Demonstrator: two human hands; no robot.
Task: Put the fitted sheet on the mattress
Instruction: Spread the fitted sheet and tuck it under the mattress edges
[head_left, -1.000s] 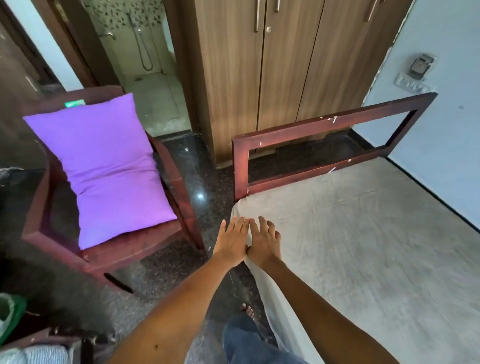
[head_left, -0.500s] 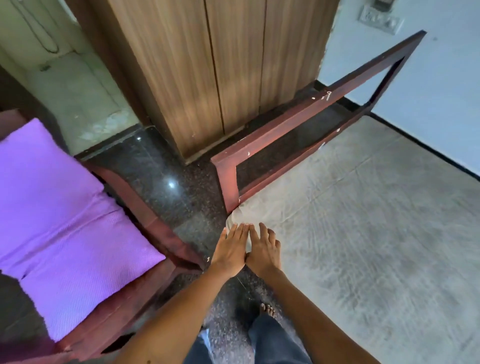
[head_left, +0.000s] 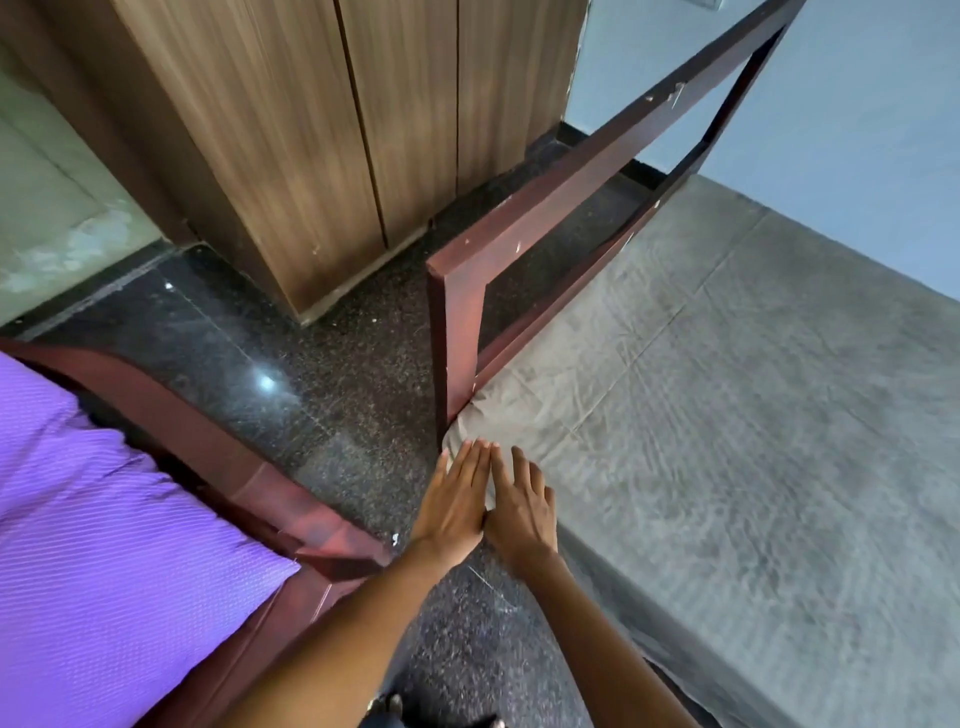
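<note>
Left hand (head_left: 454, 501) and right hand (head_left: 519, 514) lie flat, fingers straight, side by side on the sheet (head_left: 727, 415) at its mid-frame corner; it covers the mattress at right, looks light and floppy, so I'd grab the corner hem.

The sheet (head_left: 727, 467) at three o'clock is looking grey; the pillow (head_left: 104, 545) at eight o'clock is glowing ribbed purple; the floor (head_left: 337, 389) is showing speckled black.

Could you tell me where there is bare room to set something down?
Free: the fitted sheet out to the wall; the floor between wardrobe, chair and bed frame. Crowded: the sheet corner under left hand and right hand; pillow fills the chair.
</note>
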